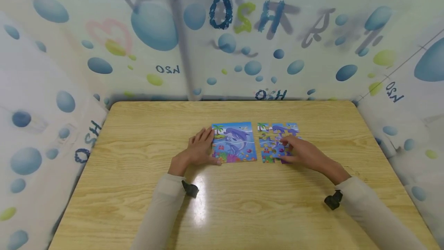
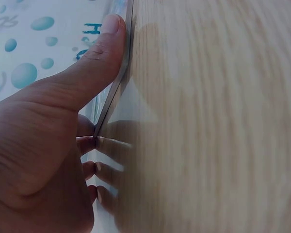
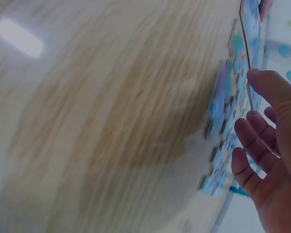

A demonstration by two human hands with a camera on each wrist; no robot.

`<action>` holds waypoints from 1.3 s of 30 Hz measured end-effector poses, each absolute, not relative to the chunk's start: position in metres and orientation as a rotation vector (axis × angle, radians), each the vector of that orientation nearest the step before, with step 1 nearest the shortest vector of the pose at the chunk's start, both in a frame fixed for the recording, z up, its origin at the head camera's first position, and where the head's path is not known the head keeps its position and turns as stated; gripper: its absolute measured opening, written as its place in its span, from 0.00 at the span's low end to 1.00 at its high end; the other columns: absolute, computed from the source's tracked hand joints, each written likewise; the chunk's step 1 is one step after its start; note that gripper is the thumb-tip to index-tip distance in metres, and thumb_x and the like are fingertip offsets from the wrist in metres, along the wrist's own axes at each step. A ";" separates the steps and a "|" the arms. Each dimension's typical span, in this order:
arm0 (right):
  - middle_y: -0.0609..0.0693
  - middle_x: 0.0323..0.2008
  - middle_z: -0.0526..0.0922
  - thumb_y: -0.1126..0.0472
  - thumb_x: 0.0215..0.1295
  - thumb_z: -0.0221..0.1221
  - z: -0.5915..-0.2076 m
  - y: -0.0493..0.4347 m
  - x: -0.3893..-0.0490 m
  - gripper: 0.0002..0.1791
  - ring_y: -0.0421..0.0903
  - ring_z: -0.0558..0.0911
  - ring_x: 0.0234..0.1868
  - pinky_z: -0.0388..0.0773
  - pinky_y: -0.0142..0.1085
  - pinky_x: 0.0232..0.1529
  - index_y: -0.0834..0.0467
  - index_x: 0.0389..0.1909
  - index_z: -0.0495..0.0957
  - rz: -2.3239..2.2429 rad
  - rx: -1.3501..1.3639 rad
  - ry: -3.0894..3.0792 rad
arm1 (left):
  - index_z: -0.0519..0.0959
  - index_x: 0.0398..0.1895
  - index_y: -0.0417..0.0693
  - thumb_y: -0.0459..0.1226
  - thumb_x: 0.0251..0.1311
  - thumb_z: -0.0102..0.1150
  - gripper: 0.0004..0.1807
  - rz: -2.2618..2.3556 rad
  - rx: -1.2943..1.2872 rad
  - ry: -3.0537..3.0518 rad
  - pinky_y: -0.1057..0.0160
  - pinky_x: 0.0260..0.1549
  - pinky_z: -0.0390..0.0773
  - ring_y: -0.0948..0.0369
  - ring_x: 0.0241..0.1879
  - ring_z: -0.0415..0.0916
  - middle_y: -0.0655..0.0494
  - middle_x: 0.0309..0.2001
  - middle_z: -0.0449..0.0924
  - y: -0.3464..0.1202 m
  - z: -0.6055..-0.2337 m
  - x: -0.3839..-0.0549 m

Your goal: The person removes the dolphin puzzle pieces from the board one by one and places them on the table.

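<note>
A flat board with a printed dolphin picture [image 1: 236, 142] lies on the wooden table. My left hand [image 1: 199, 150] is at its left side, fingers extended along the left edge and thumb at the lower left corner. In the left wrist view, the fingertips [image 2: 89, 169] meet the tabletop beside the board's thin edge. Just right of the board, a jigsaw puzzle [image 1: 267, 142] of the same picture is laid out, with gaps between pieces. Over its right half hovers my right hand [image 1: 305, 153], thumb and fingers apart and loosely bent; it hides several pieces.
The pale wooden table [image 1: 138, 134] reaches back to a wall [image 1: 215, 76] with blue and green bubble prints. A dark wrist camera [image 1: 190, 189] sits on the left sleeve, another camera [image 1: 333, 200] on the right. A bright light reflection shows on the tabletop.
</note>
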State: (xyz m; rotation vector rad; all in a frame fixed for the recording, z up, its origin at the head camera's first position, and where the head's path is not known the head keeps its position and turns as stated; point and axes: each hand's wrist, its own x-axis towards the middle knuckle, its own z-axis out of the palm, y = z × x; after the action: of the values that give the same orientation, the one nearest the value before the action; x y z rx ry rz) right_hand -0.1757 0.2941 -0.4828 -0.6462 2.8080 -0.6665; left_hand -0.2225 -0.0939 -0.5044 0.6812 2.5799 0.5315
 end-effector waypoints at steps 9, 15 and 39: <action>0.52 0.45 0.81 0.58 0.58 0.70 -0.488 0.319 -0.170 0.25 0.50 0.82 0.44 0.80 0.46 0.43 0.61 0.54 0.73 -0.600 -0.661 2.861 | 0.37 0.80 0.42 0.63 0.50 0.68 0.68 0.529 0.679 2.576 0.37 0.70 0.45 0.44 0.78 0.28 0.46 0.81 0.29 -0.094 -0.503 -0.222; 0.54 0.43 0.83 0.61 0.57 0.71 -0.491 0.338 -0.161 0.22 0.50 0.82 0.42 0.80 0.46 0.42 0.62 0.51 0.77 -0.625 -0.626 2.857 | 0.40 0.79 0.39 0.63 0.50 0.68 0.67 0.521 0.702 2.590 0.37 0.69 0.47 0.43 0.78 0.30 0.44 0.80 0.32 -0.091 -0.503 -0.223; 0.51 0.42 0.83 0.65 0.57 0.70 -0.494 0.369 -0.152 0.19 0.46 0.81 0.40 0.79 0.37 0.37 0.60 0.48 0.76 -0.775 -0.658 2.850 | 0.38 0.80 0.40 0.63 0.51 0.68 0.67 0.504 0.683 2.586 0.37 0.69 0.47 0.43 0.78 0.30 0.44 0.80 0.30 -0.092 -0.504 -0.223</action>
State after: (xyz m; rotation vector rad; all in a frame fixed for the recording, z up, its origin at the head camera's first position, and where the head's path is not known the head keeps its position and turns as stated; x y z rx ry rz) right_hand -0.1515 0.3688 -0.4938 -0.6580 2.8502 -0.7746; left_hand -0.2227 -0.0919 -0.5036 0.6827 2.5864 0.5036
